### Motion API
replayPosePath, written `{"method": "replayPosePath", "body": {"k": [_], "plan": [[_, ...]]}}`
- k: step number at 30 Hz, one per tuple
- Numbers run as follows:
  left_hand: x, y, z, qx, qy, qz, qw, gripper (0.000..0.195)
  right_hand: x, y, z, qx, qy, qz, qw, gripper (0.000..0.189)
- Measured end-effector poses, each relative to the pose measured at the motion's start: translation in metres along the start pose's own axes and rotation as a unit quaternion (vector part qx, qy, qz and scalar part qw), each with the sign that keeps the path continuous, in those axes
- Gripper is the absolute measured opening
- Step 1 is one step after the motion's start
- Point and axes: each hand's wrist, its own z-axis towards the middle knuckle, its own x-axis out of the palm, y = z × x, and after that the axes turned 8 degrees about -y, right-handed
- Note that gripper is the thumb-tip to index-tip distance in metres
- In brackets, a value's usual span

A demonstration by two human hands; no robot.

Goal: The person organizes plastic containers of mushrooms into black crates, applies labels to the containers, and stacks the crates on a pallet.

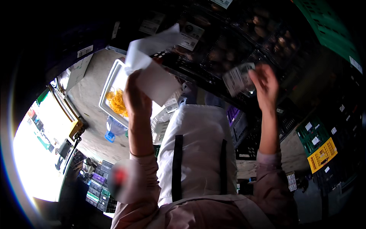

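Observation:
My left hand (135, 97) grips a strip of white paper (158, 78), whose far end curls up and blurs. Over the dark crate's near edge, my right hand (266, 84) pinches a printed label (239, 78) between thumb and fingers; it is slightly blurred. Beyond both hands, a dark plastic crate (197, 75) holds clear packs of dim brownish produce (220, 54). One of these packs bears a label (191, 35) with writing. Below my left hand, orange rubber bands (116, 101) lie in a white tray (106, 96).
A white perforated basket (159, 130) and a clear bottle with a blue cap (113, 131) are beneath the tray. Green crates (310, 134) and a yellow crate (323, 154) are stacked at right. More stacked crates (98, 186) stand lower left, near a bright opening.

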Motion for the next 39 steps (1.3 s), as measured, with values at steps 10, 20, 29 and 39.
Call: {"method": "replayPosePath", "body": {"k": [10, 20, 29, 39], "plan": [[-0.033, 0.001, -0.006, -0.019, 0.056, -0.052, 0.997, 0.047, 0.015, -0.063, 0.076, -0.017, 0.181, -0.136, 0.974, 0.026], [-0.048, 0.023, 0.000, -0.019, -0.025, -0.077, 0.997, 0.037, 0.021, -0.072, 0.079, -0.059, 0.165, -0.170, 0.970, 0.024], [0.009, 0.021, -0.009, -0.039, 0.170, -0.079, 0.981, 0.050, 0.023, -0.078, 0.080, -0.112, 0.141, -0.194, 0.964, 0.022], [0.063, 0.059, 0.031, 0.023, 0.211, 0.166, 0.963, 0.020, 0.027, -0.066, 0.072, -0.105, 0.088, -0.270, 0.953, 0.023]]}}
